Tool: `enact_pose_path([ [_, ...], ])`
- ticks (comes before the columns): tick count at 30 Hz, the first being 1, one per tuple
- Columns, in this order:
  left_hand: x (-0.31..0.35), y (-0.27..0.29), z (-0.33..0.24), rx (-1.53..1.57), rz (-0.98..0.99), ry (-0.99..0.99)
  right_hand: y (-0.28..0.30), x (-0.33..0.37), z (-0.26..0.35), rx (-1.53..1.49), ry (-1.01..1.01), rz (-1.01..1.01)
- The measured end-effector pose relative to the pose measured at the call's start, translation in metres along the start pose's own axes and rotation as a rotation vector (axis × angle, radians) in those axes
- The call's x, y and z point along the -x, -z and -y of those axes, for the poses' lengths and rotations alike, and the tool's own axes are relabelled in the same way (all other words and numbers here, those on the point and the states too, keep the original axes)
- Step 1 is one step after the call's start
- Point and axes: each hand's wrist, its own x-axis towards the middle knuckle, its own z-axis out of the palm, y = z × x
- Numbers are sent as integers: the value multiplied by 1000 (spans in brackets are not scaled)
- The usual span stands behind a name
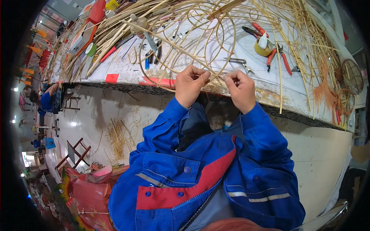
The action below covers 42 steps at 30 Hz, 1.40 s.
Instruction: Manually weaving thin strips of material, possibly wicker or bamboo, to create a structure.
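A frame of thin bent bamboo strips (194, 58) rests at the table's front edge, its strips crossing between my hands. My left hand (189, 85) is closed, thumb and forefinger pinching the frame just left of that crossing. On the other side, my right hand (242, 90) is closed too, its thumb and forefinger pressed together close to the strips. Whatever is between those right fingertips is too small to make out. Beyond the right hand lie small dark-jawed pliers (235, 60). Red-handled cutters (280, 57) and a roll of yellow tape (263, 48) are further right.
Bundles of bamboo strips (111, 32) cover the table's back left, with a green tape roll (90, 49) beside them. More strips (308, 65) stick out over the right front edge. Bamboo scraps (117, 136) and a folding stool (74, 153) are on the floor. Another person (48, 98) sits far left.
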Motion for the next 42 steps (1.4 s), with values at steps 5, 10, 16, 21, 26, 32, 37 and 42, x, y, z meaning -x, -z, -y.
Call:
enact_pose_path([
  [5,-2,5,6,-39,69,-6,6,-2,-1,-31,-8,43],
  [10,1,1,8,98,60,9,10,-2,-14,-167,-110,60],
  [16,0,3,12,106,76,8,3,-9,5,166,162,77],
  [21,2,-2,9,93,60,-40,-4,-8,5,344,342,59],
  [26,6,-2,7,94,42,-33,-13,-1,11,254,362,-9],
  [32,4,-1,12,34,59,-84,-23,7,10,216,393,-47],
  [37,4,1,11,-33,43,-114,-11,7,-6,135,193,-60],
  [42,1,0,6,52,64,-60,-1,4,-11,104,24,55],
])
